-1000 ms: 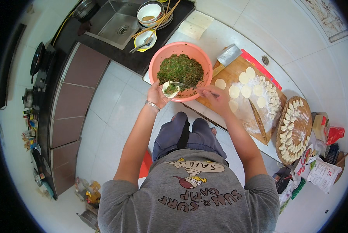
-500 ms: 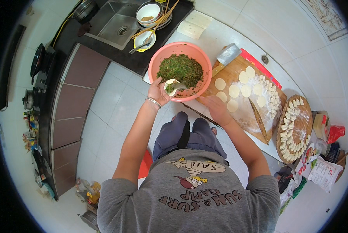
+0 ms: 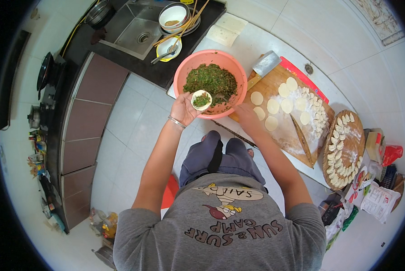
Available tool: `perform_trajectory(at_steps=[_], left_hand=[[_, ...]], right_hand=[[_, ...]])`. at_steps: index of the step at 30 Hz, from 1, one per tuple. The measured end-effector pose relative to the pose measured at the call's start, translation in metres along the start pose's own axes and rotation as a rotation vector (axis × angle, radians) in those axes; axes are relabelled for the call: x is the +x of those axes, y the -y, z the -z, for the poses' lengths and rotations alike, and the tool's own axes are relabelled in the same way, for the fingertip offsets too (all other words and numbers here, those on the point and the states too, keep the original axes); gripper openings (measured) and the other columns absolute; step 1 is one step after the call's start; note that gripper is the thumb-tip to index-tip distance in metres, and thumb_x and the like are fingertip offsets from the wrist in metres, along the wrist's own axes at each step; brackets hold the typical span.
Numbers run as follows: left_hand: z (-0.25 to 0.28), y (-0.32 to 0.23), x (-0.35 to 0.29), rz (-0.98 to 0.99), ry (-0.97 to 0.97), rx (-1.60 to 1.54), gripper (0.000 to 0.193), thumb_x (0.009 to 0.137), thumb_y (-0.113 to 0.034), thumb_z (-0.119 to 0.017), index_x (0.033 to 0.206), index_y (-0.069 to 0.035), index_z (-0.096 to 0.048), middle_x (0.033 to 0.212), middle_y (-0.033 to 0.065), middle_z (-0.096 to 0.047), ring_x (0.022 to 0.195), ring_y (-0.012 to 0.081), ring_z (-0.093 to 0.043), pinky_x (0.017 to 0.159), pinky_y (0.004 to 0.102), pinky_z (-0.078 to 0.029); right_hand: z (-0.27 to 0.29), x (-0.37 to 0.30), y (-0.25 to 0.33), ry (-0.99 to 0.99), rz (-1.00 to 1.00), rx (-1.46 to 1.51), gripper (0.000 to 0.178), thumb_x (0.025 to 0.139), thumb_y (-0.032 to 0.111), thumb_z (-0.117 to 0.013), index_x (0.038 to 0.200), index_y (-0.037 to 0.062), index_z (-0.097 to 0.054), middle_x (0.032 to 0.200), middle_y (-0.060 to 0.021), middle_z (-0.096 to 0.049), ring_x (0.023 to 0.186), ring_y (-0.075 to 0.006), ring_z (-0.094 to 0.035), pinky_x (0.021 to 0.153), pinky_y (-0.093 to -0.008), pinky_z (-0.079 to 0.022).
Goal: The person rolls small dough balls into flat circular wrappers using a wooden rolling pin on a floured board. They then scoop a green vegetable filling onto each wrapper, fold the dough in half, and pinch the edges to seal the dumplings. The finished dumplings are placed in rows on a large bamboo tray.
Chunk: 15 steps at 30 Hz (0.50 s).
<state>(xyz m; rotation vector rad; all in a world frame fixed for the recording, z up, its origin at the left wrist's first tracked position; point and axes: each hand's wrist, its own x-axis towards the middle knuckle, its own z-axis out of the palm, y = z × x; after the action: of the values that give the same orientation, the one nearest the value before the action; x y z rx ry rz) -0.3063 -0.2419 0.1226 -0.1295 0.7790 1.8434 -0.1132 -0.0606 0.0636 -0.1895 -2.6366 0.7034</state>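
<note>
My left hand (image 3: pixel 183 109), wearing a bracelet at the wrist, holds a round dumpling wrapper (image 3: pixel 205 105) with green filling on it. It is over the near left rim of the pink basin (image 3: pixel 179 72). Chopped green filling (image 3: pixel 210 80) lies heaped inside the basin. My right hand (image 3: pixel 246 116) is closed at the basin's near right rim, on a spoon (image 3: pixel 219 98) whose greyish end reaches down into the filling. The grip itself is partly hidden from above.
Right of the basin, a floured wooden board (image 3: pixel 283 128) carries flat wrappers (image 3: pixel 273 106), dough pieces (image 3: pixel 319 118), a rolling pin (image 3: pixel 302 141) and a cleaver (image 3: pixel 265 64). Beyond it, a round tray (image 3: pixel 351 147) bears folded dumplings. Bowls (image 3: pixel 173 16) stand beside the sink (image 3: pixel 135 29).
The spoon has moved off the wrapper and down into the basin with my right hand. The filling on the wrapper now shows fully. My left hand has barely moved.
</note>
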Motion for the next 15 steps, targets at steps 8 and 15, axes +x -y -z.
perform_trajectory(at_steps=[8, 15], left_hand=[[-0.041, 0.002, -0.016, 0.039, 0.187, -0.051, 0.052, 0.098, -0.027, -0.034, 0.138, 0.005, -0.029, 0.139, 0.0199, -0.042, 0.127, 0.0349, -0.044, 0.106, 0.0512, -0.037], [-0.091, 0.015, -0.025, 0.029, 0.296, -0.024, 0.047, 0.097, -0.018, -0.036, 0.135, 0.009, -0.032, 0.136, 0.0208, -0.044, 0.124, 0.0351, -0.047, 0.106, 0.0495, -0.039]], right_hand=[[-0.01, -0.003, 0.01, 0.138, 0.122, -0.235, 0.037, 0.079, 0.008, -0.053, 0.116, 0.0023, -0.057, 0.102, -0.0105, -0.055, 0.09, -0.0274, -0.059, 0.078, -0.0378, -0.049], [-0.007, -0.02, -0.004, 0.165, 0.053, -0.189, 0.035, 0.082, 0.009, -0.053, 0.117, 0.0057, -0.057, 0.104, -0.0109, -0.055, 0.091, -0.0291, -0.06, 0.076, -0.0385, -0.049]])
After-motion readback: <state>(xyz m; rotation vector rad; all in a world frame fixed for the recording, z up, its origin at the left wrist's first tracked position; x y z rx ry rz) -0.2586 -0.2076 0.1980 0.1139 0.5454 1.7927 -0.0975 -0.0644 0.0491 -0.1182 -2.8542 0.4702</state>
